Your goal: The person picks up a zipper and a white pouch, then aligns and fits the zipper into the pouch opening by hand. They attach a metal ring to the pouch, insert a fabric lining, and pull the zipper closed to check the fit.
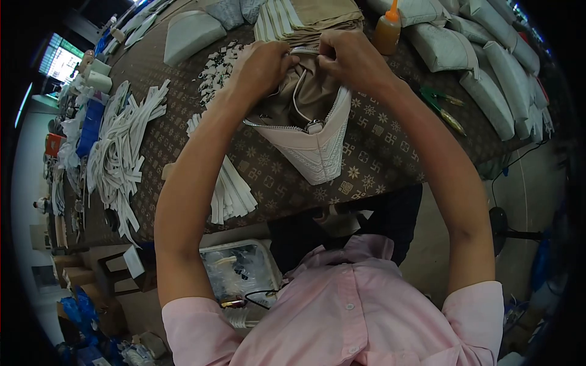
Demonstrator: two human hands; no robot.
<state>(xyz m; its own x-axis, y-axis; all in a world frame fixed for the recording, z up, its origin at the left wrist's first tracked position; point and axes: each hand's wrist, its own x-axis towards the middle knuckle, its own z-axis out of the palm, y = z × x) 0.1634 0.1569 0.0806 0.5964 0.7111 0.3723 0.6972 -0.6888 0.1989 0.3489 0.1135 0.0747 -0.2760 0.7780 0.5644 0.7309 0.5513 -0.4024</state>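
Left hand (pixel 262 67): we see it closed, the fingers pinched on the top edge of the pouch near the end of the zipper.
Right hand (pixel 351 58): curled tight on the same edge, just beside the left hand. What the fingertips hold beyond cloth we cannot tell.
Pouch (pixel 314 143): beige, on the tabletop between our forearms, its far end lifted by both hands and its mouth gaping toward us.
Zipper (pixel 287 125): it runs around the open mouth, with the slider (pixel 313 126) low at the near side.
Risk: we judge that a hard tug from both hands could pull the zipper tape askew or strain the seam. The loose near end could also slide on the cloth.
Risk nearby: the orange bottle (pixel 388 30) stands close behind the right hand, so a stray knuckle might tip it.
Tabletop (pixel 378 158): brown patterned cloth. It carries white strips (pixel 119 152), a fanned stack of tapes (pixel 232 192), green scissors (pixel 442 104) and rows of finished pouches (pixel 488 79).
Room: a crowded workshop with a bright window far left, boxes and bags on the floor, and a fan (pixel 502 226) at the right.
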